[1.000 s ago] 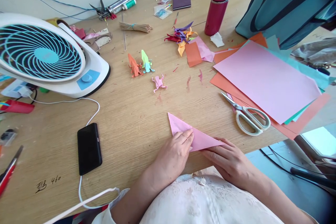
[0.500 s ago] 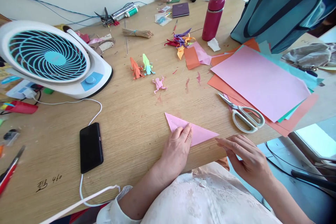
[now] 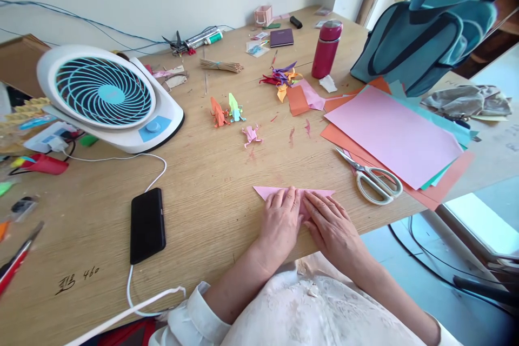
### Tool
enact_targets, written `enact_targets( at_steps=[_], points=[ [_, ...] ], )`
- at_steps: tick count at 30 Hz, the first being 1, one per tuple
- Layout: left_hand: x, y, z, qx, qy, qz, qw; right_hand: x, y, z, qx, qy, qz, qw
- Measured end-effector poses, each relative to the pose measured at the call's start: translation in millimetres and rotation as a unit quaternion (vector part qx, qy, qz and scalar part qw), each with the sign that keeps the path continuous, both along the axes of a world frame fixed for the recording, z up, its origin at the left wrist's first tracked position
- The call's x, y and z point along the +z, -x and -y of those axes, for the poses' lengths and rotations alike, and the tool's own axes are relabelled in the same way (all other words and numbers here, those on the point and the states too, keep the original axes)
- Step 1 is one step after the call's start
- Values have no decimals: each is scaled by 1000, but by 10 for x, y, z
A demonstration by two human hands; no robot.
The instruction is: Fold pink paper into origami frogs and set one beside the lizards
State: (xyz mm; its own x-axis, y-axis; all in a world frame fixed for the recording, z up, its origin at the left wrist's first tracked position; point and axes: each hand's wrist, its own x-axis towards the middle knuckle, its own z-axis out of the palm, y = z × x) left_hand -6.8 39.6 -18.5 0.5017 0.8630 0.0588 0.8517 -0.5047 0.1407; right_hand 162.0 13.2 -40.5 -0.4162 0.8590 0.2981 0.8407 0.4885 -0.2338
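A pink sheet of paper (image 3: 263, 191), folded into a triangle, lies near the table's front edge with its long side away from me. My left hand (image 3: 281, 221) rests flat on its left half, fingers stretched forward. Beside it my right hand (image 3: 330, 221) presses on the right half, its fingers also laid out flat and nearly touching the left ones. Both hands cover most of the paper; only the far edge and two corners show. Beyond stand a small pink folded paper frog (image 3: 252, 134), an orange one (image 3: 219, 112) and a green-and-blue one (image 3: 235, 108).
Scissors (image 3: 375, 179) lie right of my hands, against a stack of coloured paper (image 3: 393, 130). A phone (image 3: 147, 226) on a cable and a fan (image 3: 109, 94) are at left. A red flask (image 3: 326, 50) and a teal bag (image 3: 409, 43) stand farther back.
My right hand has moved left from beyond the paper's right corner onto the paper. The triangle has turned so its long edge runs level. The view has shifted slightly.
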Motion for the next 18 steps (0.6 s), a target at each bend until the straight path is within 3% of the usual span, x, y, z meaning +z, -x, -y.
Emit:
enact_targets(
  at_steps=[12, 18],
  points=[
    [-136, 191, 76, -18, -22, -21, 999, -105, -7, 34, -132, 10, 76, 988],
    [-130, 190, 79, -14, -13, -25, 1000, -138, -15, 15, -137, 9, 89, 987]
  ],
)
